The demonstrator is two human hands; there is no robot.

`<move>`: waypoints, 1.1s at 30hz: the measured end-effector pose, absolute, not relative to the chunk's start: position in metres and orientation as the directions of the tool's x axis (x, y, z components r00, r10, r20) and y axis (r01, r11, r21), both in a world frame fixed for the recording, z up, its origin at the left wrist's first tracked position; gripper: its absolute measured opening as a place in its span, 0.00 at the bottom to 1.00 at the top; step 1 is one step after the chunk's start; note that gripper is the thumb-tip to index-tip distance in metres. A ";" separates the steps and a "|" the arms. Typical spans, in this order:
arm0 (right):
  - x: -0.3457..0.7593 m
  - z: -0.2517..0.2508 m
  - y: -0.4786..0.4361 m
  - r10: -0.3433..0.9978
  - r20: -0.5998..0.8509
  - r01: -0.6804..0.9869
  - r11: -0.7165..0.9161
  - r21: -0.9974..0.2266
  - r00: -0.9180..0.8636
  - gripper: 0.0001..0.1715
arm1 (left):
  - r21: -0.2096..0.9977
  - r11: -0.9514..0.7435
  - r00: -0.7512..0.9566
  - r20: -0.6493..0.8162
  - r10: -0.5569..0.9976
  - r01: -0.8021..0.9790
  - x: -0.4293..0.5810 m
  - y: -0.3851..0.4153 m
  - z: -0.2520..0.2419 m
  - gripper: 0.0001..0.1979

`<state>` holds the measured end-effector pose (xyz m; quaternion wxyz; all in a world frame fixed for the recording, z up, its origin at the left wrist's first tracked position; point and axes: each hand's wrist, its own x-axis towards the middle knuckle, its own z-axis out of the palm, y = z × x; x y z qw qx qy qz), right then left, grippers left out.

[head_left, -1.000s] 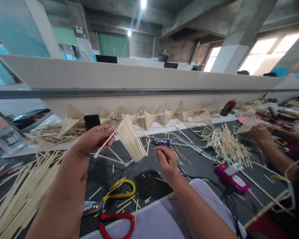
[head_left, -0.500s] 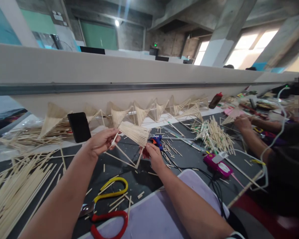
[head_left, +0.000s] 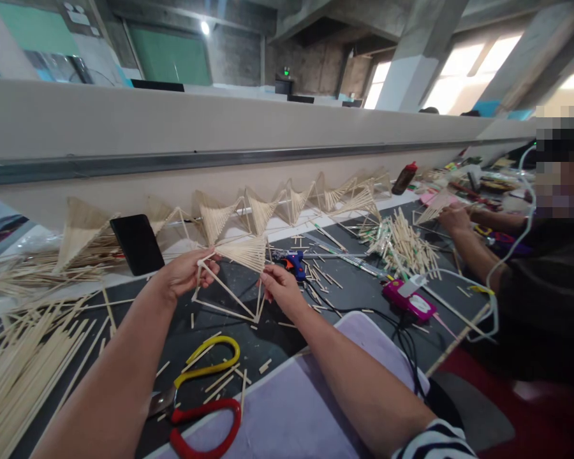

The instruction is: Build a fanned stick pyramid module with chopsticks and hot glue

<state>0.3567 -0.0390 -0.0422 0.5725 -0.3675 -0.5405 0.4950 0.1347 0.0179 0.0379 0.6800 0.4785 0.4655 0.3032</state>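
Two hands are holding one stick frame above the dark table, between the person's forearms. A fan of closely set thin sticks is filling the top of the stick frame, while bare sticks are forming open corners below. The left hand is gripping its left end, with thumb and fingers pinching near a whitish joint. The right hand is pinching the right side, with thumb and forefinger close together on the edge.

Just beyond the right hand, a blue glue gun is lying on the table among scattered stick bits. Nearer the person, scissors with one yellow and one red handle are lying open, the red handle reaching onto a pale purple mat. Past the left hand, a black phone is leaning upright at a tilt. Behind it all, a row of similar frames is standing along the white partition. Long sticks are lying in a heap at the left; a pile of short sticks is lying at the right, with a pink box nearer the person. Farther right, another person's hand is touching a similar frame.
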 end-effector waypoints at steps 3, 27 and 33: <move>0.355 -0.043 -0.037 0.960 0.272 -0.157 0.258 -0.953 -0.073 0.14 | 0.928 0.361 0.367 -0.370 0.854 0.095 0.133 0.016 0.041 0.13; 0.349 -0.041 -0.045 0.969 0.218 -0.081 0.209 -0.975 -0.120 0.14 | 0.899 0.286 0.343 -0.398 0.851 0.333 0.115 0.011 0.044 0.12; 0.348 -0.040 -0.047 0.960 0.154 -0.149 0.121 -0.981 -0.234 0.19 | 0.893 0.290 0.374 -0.414 0.830 0.345 0.114 0.016 0.040 0.12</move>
